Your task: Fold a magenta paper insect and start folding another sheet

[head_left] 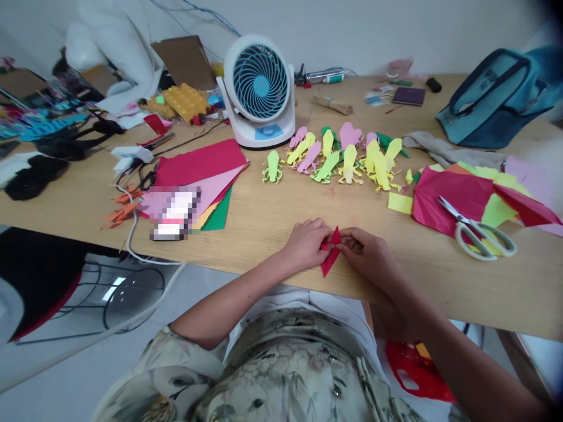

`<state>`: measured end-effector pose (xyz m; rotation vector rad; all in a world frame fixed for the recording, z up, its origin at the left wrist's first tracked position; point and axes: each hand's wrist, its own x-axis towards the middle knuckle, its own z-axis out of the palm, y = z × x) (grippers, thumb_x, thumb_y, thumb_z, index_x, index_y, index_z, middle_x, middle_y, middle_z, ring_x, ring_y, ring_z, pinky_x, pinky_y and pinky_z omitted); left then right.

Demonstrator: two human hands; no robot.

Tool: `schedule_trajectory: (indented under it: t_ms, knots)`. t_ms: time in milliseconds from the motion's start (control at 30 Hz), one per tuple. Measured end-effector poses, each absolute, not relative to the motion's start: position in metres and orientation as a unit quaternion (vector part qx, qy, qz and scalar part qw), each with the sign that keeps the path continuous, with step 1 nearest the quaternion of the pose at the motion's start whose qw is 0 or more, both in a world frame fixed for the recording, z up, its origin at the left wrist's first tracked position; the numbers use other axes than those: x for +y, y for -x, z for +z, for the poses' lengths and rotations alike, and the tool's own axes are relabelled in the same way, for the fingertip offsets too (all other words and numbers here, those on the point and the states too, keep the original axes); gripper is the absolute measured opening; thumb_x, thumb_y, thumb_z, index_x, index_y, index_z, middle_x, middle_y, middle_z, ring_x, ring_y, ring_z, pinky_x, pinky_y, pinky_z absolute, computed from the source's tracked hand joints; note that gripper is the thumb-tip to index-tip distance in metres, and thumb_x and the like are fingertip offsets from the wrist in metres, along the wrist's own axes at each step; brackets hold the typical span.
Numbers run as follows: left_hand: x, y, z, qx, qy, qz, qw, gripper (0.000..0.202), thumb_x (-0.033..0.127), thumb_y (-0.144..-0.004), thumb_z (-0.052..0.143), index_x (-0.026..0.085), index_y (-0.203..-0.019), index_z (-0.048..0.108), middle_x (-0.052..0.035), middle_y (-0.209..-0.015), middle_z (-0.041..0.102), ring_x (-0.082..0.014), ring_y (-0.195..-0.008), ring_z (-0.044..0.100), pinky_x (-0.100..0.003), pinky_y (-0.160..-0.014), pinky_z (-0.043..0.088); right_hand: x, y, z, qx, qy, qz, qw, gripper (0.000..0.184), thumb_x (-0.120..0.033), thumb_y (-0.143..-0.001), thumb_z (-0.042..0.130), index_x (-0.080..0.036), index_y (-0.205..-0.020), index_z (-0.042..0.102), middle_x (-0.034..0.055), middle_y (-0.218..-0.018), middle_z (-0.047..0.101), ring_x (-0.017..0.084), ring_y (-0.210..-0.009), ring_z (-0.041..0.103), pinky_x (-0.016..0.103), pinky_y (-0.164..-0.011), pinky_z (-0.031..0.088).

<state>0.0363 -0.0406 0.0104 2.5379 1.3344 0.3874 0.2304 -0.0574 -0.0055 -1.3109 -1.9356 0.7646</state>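
Observation:
A small red folded paper (pixel 331 258), shaped like a narrow diamond, stands between my two hands near the table's front edge. My left hand (pixel 308 241) rests on the table with its fingers closed on the paper's left side. From the right, my right hand (pixel 367 249) pinches the paper's other side between thumb and forefinger. The fingertips hide part of the folds. Beyond my hands lies a group of finished folded paper figures in yellow, pink and green, with a light green figure (pixel 272 167) a little apart at their left.
White-handled scissors (pixel 477 231) lie on red and yellow paper scraps (pixel 455 190) at the right. Coloured sheets (pixel 200 167) and a blurred phone (pixel 176 214) are at the left. Behind stand a white fan (pixel 261 88) and a blue bag (pixel 488 99). A white cable (pixel 132 234) hangs over the edge.

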Motion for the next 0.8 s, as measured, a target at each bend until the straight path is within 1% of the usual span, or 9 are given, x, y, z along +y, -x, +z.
schedule_trajectory:
  t_ms: [200,433,533,667,800]
  knots:
    - [-0.0427,-0.0376,0.0092,0.466,-0.873,0.113,0.094,0.019,0.031,-0.094,0.052,0.018,-0.098,0.065,-0.0079,-0.105,0.064,-0.0247,-0.097,0.06,-0.038,-0.08,0.048,-0.0568,-0.2297,-0.0075,-0.744,0.506,0.284,0.333,0.022,-0.026,-0.085,0.06,-0.02,-0.105,0.069,0.0023,-0.078,0.07,0.016,-0.065,0.062,0.028,-0.063,0.05]
    - [-0.0439,-0.0404,0.011,0.473,-0.871,0.101,0.09,0.019,0.03,-0.096,0.05,0.017,-0.1,0.064,-0.0092,-0.107,0.064,-0.0256,-0.099,0.06,-0.038,-0.08,0.048,-0.0559,-0.2296,-0.0083,-0.736,0.516,0.275,0.34,0.028,-0.023,-0.086,0.059,-0.02,-0.114,0.063,0.0026,-0.081,0.071,0.017,-0.068,0.065,0.029,-0.065,0.05]
    - [-0.0435,-0.0405,0.0105,0.481,-0.865,0.11,0.095,0.016,0.03,-0.096,0.052,0.018,-0.1,0.061,-0.0089,-0.105,0.065,-0.0258,-0.099,0.06,-0.038,-0.079,0.047,-0.0544,-0.2287,-0.0101,-0.734,0.516,0.276,0.344,0.028,-0.022,-0.085,0.06,-0.021,-0.113,0.06,0.001,-0.078,0.068,0.016,-0.064,0.062,0.028,-0.064,0.049]
    - [-0.0431,-0.0401,0.0071,0.49,-0.853,0.144,0.112,0.014,0.032,-0.093,0.058,0.019,-0.099,0.057,-0.0066,-0.1,0.066,-0.025,-0.092,0.061,-0.037,-0.076,0.046,-0.0533,-0.2269,-0.0117,-0.719,0.525,0.287,0.355,0.028,-0.021,-0.084,0.061,-0.022,-0.111,0.056,-0.001,-0.078,0.066,0.014,-0.061,0.059,0.027,-0.062,0.047]
    - [-0.0434,-0.0404,0.0032,0.499,-0.837,0.178,0.14,0.019,0.032,-0.092,0.061,0.02,-0.103,0.052,-0.0044,-0.094,0.066,-0.0242,-0.087,0.062,-0.037,-0.076,0.045,-0.0531,-0.2254,-0.0109,-0.706,0.531,0.299,0.362,0.022,-0.021,-0.082,0.063,-0.023,-0.1,0.053,-0.0016,-0.077,0.065,0.014,-0.062,0.06,0.027,-0.061,0.047]
